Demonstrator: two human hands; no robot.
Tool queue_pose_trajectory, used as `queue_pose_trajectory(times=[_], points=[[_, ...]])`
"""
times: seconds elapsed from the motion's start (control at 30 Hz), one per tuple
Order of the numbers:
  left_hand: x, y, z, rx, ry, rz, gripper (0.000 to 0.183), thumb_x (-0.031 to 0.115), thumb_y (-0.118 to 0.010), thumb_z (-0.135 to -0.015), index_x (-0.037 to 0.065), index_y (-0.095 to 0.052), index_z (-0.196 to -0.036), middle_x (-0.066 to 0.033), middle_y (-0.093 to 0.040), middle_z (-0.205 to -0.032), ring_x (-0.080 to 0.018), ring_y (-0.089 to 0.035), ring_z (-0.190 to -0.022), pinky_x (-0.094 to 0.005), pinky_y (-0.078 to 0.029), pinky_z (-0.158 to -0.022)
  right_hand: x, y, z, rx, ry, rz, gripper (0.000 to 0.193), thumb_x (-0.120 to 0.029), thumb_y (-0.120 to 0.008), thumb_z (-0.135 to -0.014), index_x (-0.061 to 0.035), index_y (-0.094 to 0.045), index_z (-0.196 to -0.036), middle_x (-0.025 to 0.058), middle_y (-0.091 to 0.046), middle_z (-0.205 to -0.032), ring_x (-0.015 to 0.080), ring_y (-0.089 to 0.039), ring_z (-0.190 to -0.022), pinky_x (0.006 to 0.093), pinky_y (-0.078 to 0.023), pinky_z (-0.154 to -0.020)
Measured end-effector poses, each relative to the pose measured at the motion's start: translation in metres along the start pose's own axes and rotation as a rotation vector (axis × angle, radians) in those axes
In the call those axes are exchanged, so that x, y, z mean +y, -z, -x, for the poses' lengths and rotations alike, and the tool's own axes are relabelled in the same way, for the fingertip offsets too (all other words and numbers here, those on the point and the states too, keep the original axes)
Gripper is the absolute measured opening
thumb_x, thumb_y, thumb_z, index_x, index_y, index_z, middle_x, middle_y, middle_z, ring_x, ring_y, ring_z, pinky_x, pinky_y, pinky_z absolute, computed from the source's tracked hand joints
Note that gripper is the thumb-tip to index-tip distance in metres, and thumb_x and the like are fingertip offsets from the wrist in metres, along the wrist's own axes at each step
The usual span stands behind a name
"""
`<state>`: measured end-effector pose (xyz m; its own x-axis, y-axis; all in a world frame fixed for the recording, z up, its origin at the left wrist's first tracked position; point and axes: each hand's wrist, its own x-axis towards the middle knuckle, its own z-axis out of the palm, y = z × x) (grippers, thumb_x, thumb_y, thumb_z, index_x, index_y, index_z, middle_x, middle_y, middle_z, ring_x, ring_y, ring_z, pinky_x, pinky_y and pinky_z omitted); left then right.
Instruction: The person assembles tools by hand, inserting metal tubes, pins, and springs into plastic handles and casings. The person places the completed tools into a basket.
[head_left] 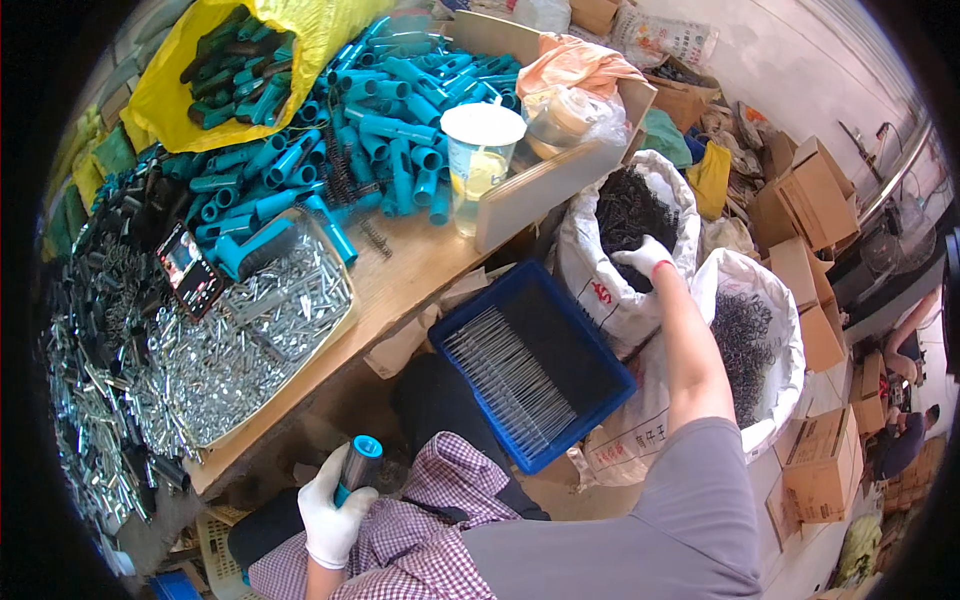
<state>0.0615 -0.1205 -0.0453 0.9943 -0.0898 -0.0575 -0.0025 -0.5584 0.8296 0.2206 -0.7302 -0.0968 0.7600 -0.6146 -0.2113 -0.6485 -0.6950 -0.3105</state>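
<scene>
My left hand [333, 512], in a white glove, is wrapped round a short dark tube with a teal end ring [367, 447], held upright over my lap. My right hand [641, 260], also gloved in white, reaches into a white woven sack [583, 290] of black coil springs [632, 205]. Its fingers look spread over the springs; nothing shows clearly in them. Below that arm, a second white sack [793, 385] holds more dark springs [742, 350]. Between my hands sits a blue tray [612, 392] with a row of thin metal rods [510, 380].
The wooden bench [395, 285] at left bears teal tubes [400, 130], a tray of small metal parts [270, 300], a phone [188, 268] and a lidded cup [480, 160]. A yellow bag [165, 85] lies behind. Cardboard boxes [820, 465] stand at right, with another person [905, 440] beyond.
</scene>
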Motion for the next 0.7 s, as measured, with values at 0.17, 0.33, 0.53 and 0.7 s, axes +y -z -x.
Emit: queue_pose_trajectory(times=[0.17,0.33,0.53,0.7], points=[[0.006,-0.01,-0.004,0.002,-0.002,-0.013,0.058,0.013,-0.075,-0.063,-0.002,-0.067,-0.119,-0.0143,-0.07,-0.083,-0.0197,-0.068,-0.071,-0.0301,-0.054,-0.073,0.003,-0.036,-0.036,-0.156,-0.188,0.181,0.129,-0.061,-0.084,-0.063,-0.029,-0.007,-0.162,0.0226,-0.011,-0.165,0.0413,-0.029,-0.148,0.055,-0.03,-0.119],[0.006,-0.019,-0.011,-0.031,0.004,-0.077,0.063,0.032,-0.07,-0.068,-0.004,-0.065,-0.119,-0.0058,-0.058,-0.073,-0.0125,-0.056,-0.065,-0.0295,-0.049,-0.065,-0.016,-0.047,-0.038,-0.175,-0.056,0.272,0.12,-0.061,-0.082,-0.066,-0.0374,-0.011,-0.16,0.022,-0.011,-0.165,0.0434,-0.033,-0.145,0.0545,-0.034,-0.116],[0.016,-0.038,-0.029,-0.098,-0.061,-0.014,0.062,0.029,-0.072,-0.067,-0.003,-0.065,-0.12,-0.0069,-0.063,-0.078,-0.0131,-0.06,-0.071,-0.028,-0.05,-0.069,-0.025,-0.03,-0.025,-0.075,-0.043,0.188,0.107,-0.051,-0.083,-0.066,-0.038,-0.027,-0.156,0.0239,-0.031,-0.154,0.0438,-0.05,-0.132,0.0474,-0.045,-0.109],[0.016,-0.034,-0.028,-0.069,-0.096,-0.011,0.06,0.025,-0.073,-0.067,-0.003,-0.066,-0.12,-0.0093,-0.067,-0.082,-0.0152,-0.065,-0.072,-0.0293,-0.052,-0.071,-0.033,-0.045,-0.008,0.043,0.018,0.181,0.085,-0.039,-0.078,-0.074,-0.0324,-0.041,-0.15,0.0265,-0.04,-0.144,0.0462,-0.054,-0.126,0.0481,-0.048,-0.106]])
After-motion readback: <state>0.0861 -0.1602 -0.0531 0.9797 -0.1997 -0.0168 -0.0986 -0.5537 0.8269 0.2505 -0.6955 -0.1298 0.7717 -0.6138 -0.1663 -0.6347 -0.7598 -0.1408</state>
